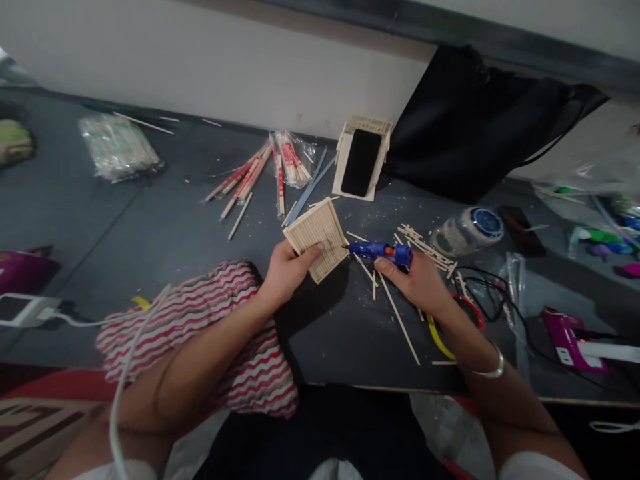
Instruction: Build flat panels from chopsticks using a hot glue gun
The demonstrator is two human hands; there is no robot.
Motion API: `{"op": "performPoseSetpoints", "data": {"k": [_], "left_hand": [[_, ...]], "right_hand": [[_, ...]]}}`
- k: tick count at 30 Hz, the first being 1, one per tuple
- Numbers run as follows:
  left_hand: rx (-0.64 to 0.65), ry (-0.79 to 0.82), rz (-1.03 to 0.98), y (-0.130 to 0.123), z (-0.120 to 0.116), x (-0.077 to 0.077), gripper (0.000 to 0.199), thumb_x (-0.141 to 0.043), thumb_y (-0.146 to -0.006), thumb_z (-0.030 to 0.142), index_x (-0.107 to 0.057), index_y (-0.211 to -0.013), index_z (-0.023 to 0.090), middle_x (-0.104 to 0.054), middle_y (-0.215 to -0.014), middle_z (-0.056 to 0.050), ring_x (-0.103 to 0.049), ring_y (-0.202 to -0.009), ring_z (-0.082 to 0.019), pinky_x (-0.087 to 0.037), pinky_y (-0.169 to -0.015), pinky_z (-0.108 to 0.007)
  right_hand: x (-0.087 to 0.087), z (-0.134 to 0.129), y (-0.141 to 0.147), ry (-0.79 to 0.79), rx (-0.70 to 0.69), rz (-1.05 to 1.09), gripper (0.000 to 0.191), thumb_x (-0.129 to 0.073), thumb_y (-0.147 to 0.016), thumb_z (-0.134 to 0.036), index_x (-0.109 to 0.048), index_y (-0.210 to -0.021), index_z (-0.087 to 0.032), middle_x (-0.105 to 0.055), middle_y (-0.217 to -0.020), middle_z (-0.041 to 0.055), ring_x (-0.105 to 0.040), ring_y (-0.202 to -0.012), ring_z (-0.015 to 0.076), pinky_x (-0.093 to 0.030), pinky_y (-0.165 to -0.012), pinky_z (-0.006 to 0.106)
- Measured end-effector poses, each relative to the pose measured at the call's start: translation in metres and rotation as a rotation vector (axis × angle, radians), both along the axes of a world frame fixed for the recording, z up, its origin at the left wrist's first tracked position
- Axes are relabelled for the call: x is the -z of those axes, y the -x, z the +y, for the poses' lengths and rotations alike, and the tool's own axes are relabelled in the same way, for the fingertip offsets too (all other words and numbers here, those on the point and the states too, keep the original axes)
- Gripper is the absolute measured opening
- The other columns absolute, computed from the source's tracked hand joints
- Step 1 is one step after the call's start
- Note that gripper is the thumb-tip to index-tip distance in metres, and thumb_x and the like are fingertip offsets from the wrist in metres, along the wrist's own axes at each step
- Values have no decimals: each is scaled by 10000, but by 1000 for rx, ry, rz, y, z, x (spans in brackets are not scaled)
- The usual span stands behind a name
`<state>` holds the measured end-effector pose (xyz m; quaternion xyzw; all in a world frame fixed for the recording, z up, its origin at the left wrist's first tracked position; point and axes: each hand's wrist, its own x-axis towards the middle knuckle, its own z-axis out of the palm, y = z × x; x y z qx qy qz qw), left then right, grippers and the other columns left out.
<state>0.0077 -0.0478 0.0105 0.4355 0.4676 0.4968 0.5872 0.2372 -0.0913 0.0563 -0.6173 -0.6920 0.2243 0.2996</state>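
Observation:
My left hand (290,268) grips a small panel of pale wooden sticks (315,233) by its lower left part, thumb on its face; the panel is tilted above the dark table. Wrapped in my right hand (417,280) is a blue glue gun (380,251), its nozzle pointing left at the panel's right edge. Whether the tip touches the panel is too small to tell. Loose cut sticks (425,248) lie under and behind the glue gun. Most fingers of both hands are hidden beneath what they hold.
Chopstick packs (245,173) and blue strips (307,190) lie behind the panel, beside a phone (361,162) on a stick-built stand. A plastic jar (467,231), yellow-handled scissors (440,339) and black cables are on the right. A striped cloth (200,320) lies under my left forearm.

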Motion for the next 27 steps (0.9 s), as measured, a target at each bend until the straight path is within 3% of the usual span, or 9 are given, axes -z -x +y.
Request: {"op": "performPoseSetpoints", "data": {"k": [8,20,27], "left_hand": [[-18,-10,-34,0,1,3,314,-843,-643,369,-779,-880,175,-801,-945,-79,-740,-942,-288,-607,-862,-405],[15,-182,215,5,3,8,326,-743,-734,403,-766,-935,148,-799,-969,-79,-731,-914,-258,-603,-848,-384],[24,-297,319,8,3,6,224,-686,-785,334,-755,-918,168,-799,-930,-59,-733,-866,-226,-611,-807,-347]], "right_hand": [[-2,-1,0,19,-12,-16,476,-600,-853,-660,-573,-614,-249,-569,-526,-15,-539,-523,159,-434,-550,297],[7,-1,-2,-28,33,-121,482,-569,-867,-669,-616,-678,-227,-676,-646,51,-640,-629,215,-474,-620,325],[11,0,-1,-23,10,-103,499,-541,-881,-689,-672,-762,-223,-711,-703,73,-676,-669,238,-513,-639,343]]}}
